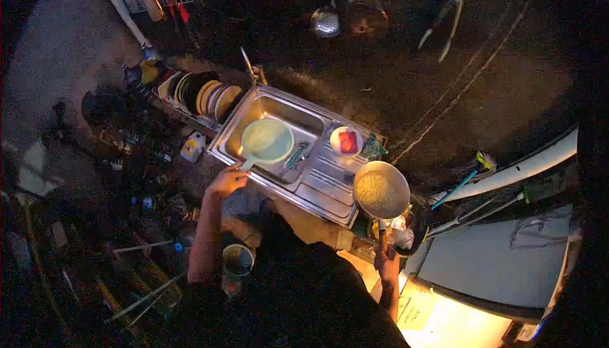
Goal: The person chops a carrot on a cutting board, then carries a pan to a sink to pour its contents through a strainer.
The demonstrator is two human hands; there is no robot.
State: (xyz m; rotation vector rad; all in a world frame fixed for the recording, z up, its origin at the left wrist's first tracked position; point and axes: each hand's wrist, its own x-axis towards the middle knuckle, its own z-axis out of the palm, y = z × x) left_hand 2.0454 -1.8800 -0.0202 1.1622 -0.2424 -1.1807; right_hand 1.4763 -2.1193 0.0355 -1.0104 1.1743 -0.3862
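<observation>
My left hand [228, 180] is closed on the handle of a pale green strainer [269, 140], held over the steel sink basin [304, 118]. My right hand [386, 262] grips the handle of a saucepan [404, 186] at the right end of the drainboard. Inside the pan lies pale yellow food [375, 191] in small pieces, perhaps noodles or pasta; the dim light hides its exact kind. Utensils [296, 156] rest in the basin to the right of the strainer. A white bowl [336, 140] with something red [347, 142] in it stands on the drainboard.
Plates [206, 97] stand in a rack left of the sink, near the tap [247, 63]. A white jug [193, 147] sits beside the basin. On the floor is a bucket [238, 259]. Ladles [325, 23] and tongs [451, 28] hang above. At right stands a white appliance [501, 259].
</observation>
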